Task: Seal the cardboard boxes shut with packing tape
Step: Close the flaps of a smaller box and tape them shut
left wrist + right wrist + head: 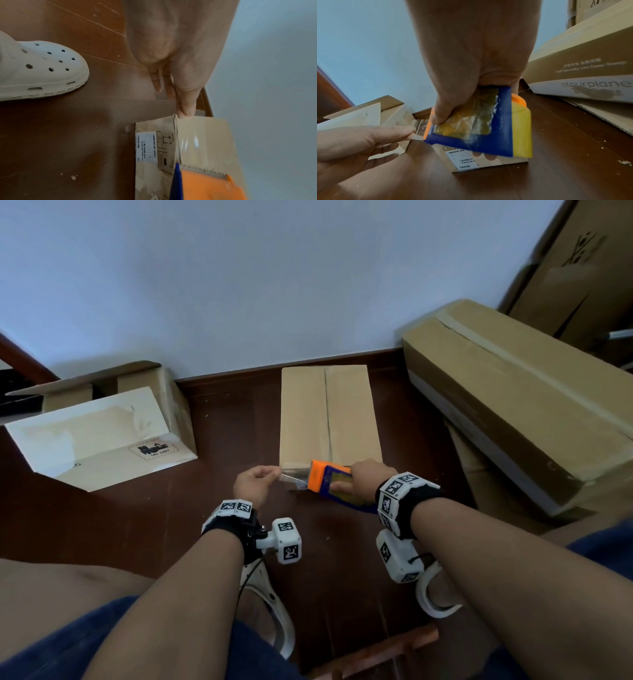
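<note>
My left hand sits nearest me, thumb and forefinger pinching the free end of the clear tape. Just to its right, my right hand is curled round the tape dispenser, its orange toothed edge facing the left hand, so the short drawn strip runs side to side between my hands.

Just beyond both hands lies the box on the dark floor. Its flaps are down and its centre seam is still bare, running straight away from me toward the wall. The strip lies crosswise to that seam, at the box's near edge. I judge the strip must be turned in line with the seam and its end stuck over the near edge; the right hand, nearer the seam, would carry the dispenser away along it.
</note>
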The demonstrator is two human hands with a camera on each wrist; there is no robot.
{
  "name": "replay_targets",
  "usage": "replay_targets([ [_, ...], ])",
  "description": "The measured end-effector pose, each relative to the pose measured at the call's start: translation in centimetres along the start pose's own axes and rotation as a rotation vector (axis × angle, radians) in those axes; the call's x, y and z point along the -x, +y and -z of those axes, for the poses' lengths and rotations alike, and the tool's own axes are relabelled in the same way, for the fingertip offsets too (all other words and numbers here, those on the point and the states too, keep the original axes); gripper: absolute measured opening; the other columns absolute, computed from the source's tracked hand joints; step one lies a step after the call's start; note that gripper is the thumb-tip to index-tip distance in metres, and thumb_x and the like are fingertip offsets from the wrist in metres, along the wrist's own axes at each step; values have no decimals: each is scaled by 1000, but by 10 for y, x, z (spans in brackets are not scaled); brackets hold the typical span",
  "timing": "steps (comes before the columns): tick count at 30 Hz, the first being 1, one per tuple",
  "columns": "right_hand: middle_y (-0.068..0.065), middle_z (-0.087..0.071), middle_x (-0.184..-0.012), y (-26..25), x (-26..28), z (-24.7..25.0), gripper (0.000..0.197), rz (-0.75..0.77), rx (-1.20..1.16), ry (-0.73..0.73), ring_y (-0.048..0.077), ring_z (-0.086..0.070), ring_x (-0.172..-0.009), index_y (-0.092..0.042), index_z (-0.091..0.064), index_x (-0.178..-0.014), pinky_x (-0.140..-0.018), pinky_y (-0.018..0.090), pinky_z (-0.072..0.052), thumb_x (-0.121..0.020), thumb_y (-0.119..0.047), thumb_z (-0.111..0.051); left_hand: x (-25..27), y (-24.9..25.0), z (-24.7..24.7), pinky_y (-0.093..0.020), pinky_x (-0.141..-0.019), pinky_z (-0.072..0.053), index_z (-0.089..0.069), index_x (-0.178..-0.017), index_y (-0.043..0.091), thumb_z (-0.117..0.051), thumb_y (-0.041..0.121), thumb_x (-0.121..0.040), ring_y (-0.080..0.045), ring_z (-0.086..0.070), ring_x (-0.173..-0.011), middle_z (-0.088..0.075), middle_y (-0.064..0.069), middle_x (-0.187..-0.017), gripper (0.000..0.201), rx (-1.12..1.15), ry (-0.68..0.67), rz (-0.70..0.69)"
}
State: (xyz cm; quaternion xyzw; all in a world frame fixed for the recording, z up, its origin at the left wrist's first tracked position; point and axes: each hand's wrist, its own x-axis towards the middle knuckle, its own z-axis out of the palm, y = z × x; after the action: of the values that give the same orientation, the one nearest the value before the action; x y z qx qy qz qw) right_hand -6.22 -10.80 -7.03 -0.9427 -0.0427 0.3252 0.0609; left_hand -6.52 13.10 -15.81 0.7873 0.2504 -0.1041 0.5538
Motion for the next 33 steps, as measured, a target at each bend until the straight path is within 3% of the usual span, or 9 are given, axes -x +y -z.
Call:
replay_targets([
  [5, 6, -60, -83, 5, -1, 1, 64, 22, 10, -23, 22, -56, -69, -10, -61, -97, -61, 31, -43, -85, -71, -46, -5, -3, 1, -37, -96, -49, -75, -87, 27, -73, 29, -84, -14, -65, -98, -74, 6, -93, 4, 18, -39, 14],
  [8, 6, -61, -84, 5, 0, 0, 62, 23, 4, -24, 22, -57, -70, -12, -58, -90, -61, 31, -44, -84, -73, -46, -5, -4, 0, -38, -97, -48, -71, -85, 27, -70, 27, -87, -17, -65, -100, -73, 3, -95, 2, 10, -45, 2],
  [11, 6, -63, -84, 2, -1, -1, 61, 34, -12, -26, 22, -58, -69, -13, -57, -87, -60, 31, -45, -83, -73, -46, -5, -4, -1, -35, -94, -46, -68, -85, 22, -64, 22, -91, -20, -62, -101, -70, -1, -96, 7, 26, -37, 4],
  [17, 7, -64, -86, 3, -4, -5, 64, 53, -31, -25, 23, -61, -72, -12, -62, -96, -62, 32, -47, -82, -73, -48, -2, 2, -5, -28, -89, -42, -66, -103, 8, -57, 18, -96, -18, -57, -99, -65, -6, -105, 15, -32, -21, 4],
  [22, 7, -62, -84, 0, -4, -3, 66, 47, -40, -34, 22, -56, -67, -9, -62, -97, -58, 30, -43, -84, -72, -47, -5, 3, -9, -26, -86, -40, -66, -102, 4, -56, 18, -96, -20, -58, -100, -66, -7, -109, 19, -87, 15, -16],
  [28, 6, -58, -82, -4, -1, 5, 62, 53, -19, -31, 22, -54, -68, -10, -57, -91, -58, 29, -41, -85, -71, -45, -10, 1, -8, -33, -92, -45, -64, -96, 15, -56, 25, -95, -26, -60, -104, -66, -7, -112, 14, -170, 83, -34],
  [33, 6, -60, -84, -1, -2, 2, 66, 57, -43, -22, 22, -57, -69, -11, -61, -97, -60, 31, -44, -84, -73, -44, -12, 3, -5, -45, -100, -43, -60, -87, 26, -55, 29, -94, -26, -59, -107, -67, -3, -112, 9, -243, 88, -47],
])
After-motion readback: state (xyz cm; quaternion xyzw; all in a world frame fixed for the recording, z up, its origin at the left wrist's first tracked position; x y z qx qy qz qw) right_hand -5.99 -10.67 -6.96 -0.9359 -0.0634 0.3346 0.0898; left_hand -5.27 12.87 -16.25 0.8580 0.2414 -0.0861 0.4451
